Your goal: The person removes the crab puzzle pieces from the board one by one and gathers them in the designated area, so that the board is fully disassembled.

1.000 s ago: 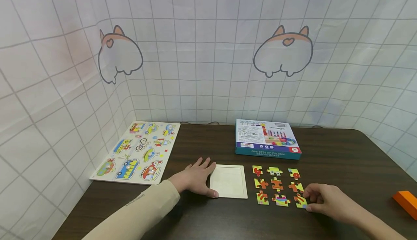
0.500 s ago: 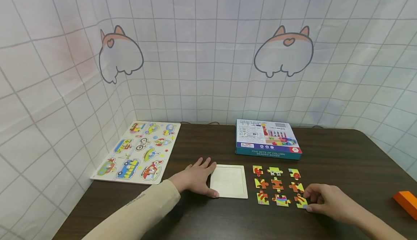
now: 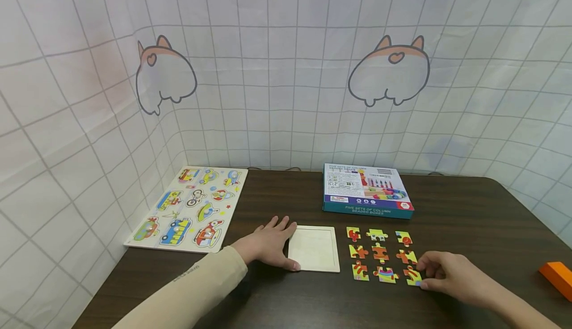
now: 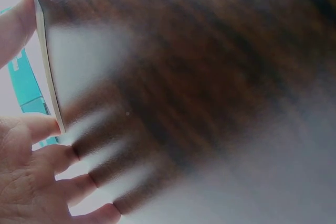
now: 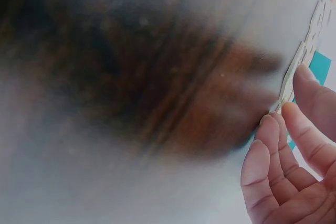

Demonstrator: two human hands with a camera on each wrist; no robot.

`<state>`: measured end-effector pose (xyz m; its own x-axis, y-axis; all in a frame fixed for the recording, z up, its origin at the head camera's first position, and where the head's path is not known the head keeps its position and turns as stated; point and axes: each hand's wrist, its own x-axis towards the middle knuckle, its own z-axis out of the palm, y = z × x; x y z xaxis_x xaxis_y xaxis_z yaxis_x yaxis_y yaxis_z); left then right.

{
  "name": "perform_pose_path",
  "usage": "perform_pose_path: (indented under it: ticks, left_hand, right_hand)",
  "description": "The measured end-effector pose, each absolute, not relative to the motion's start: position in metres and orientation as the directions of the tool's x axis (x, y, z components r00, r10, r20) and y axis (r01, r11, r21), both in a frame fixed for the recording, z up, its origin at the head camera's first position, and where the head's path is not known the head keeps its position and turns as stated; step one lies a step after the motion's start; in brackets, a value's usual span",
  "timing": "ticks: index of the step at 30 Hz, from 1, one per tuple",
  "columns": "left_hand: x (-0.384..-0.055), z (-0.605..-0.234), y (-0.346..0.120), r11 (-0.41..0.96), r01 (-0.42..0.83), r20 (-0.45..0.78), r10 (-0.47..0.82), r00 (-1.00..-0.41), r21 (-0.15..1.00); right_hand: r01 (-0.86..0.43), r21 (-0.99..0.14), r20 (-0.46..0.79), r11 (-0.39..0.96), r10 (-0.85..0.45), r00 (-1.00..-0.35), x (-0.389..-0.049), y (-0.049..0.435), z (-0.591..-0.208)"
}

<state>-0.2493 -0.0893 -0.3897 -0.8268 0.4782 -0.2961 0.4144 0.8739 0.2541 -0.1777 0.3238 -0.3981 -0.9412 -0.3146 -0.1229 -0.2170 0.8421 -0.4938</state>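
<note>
My left hand (image 3: 268, 244) lies with spread fingers at the left side of a square wooden puzzle tray (image 3: 314, 248). Its thumb and index finger touch the tray's edge, seen edge-on as a thin board (image 4: 48, 66) in the left wrist view. To the right, several jigsaw pieces in yellow and red lie in a grid of rows. My right hand (image 3: 451, 277) has curled fingers, with thumb and index finger pinching the edge of the near-right puzzle piece (image 3: 413, 276). In the right wrist view, the fingertips (image 5: 303, 74) are at the pieces' thin edge.
A boxed bead set (image 3: 366, 191) lies behind the pieces. A board of vehicle shapes (image 3: 189, 210) lies at the far left against the checked curtain (image 3: 277, 96). An orange block (image 3: 557, 279) sits at the right on the dark wooden table (image 3: 304, 301).
</note>
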Motion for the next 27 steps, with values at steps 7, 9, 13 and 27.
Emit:
perform_pose_path:
  ticks: [7,9,13,27]
  left_hand:
    - [-0.2519,-0.3897,-0.0895,0.872,0.417,-0.302,0.482,-0.823,0.257]
    - [-0.2525,-0.3897,-0.0899,0.872,0.418,-0.303,0.482,-0.822,0.253]
    - [-0.2526,-0.3892,-0.0909,0.872,0.417,-0.310,0.483,-0.819,0.257]
    - [-0.2538,-0.3865,-0.0914,0.874,0.407,-0.307,0.476,-0.824,0.265]
  right_hand:
    - [-0.238,-0.488,-0.091,0.840,-0.320,-0.943,-0.1759,0.3229,-0.3976]
    - [-0.238,-0.487,-0.086,0.840,-0.318,-0.944,-0.1758,0.3221,-0.3980]
    - [-0.223,-0.485,-0.092,0.845,-0.304,-0.948,-0.1759,0.3206,-0.3988]
    - [-0.229,-0.483,-0.094,0.845,-0.310,-0.946,-0.1782,0.3196,-0.3974]
